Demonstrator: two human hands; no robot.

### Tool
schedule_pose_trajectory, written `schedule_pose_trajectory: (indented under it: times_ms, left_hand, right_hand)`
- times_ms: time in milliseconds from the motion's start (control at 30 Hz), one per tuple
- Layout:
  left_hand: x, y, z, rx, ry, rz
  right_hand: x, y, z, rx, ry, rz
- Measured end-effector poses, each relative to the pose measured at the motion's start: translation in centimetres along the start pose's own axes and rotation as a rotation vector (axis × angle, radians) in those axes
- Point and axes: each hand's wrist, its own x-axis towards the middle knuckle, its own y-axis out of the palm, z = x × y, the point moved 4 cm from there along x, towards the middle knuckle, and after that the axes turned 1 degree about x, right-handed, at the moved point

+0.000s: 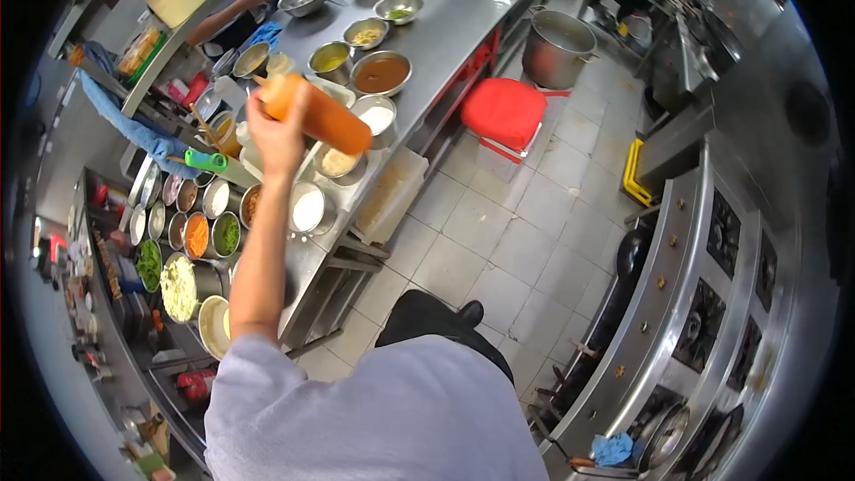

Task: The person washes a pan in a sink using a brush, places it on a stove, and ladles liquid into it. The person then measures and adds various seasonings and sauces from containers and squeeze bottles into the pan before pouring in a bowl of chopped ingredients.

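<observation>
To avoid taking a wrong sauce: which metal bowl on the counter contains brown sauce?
The wide bowl directly right of the one with yellow liquid, beyond the orange bottle in the left hand; its filling is brown, not yellow.

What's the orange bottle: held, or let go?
Held: the left hand has its grip on the orange bottle, with the other end sticking out past the fingers.
</observation>
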Motion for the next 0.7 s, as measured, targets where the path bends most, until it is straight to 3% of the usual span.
schedule_pose_trajectory:
  times_ms: [133, 267, 333, 600, 700]
  left_hand:
    - [10.5, -5.4, 1.7, 0.092, 0.086, -0.252]
    - [16.0, -8.7, 5.7, 0.284, 0.168, -0.367]
    - [17.4, -9.6, 8.3, 0.451, 0.098, -0.355]
    - [17.8, -8.6, 18.0, 0.335, -0.197, -0.132]
    - [17.4, -8.0, 21.1, 0.510, -0.299, 0.017]
  right_hand:
    - [1.2, 7.9, 2.6, 0.166, 0.024, 0.170]
    - [0.6, 14.1, 4.7, 0.273, 0.086, 0.301]
    - [0.1, 16.6, 5.9, 0.316, 0.117, 0.354]
    - [-2.1, 24.1, 9.3, 0.402, 0.208, 0.524]
    - [-2.6, 25.5, 10.3, 0.420, 0.223, 0.560]
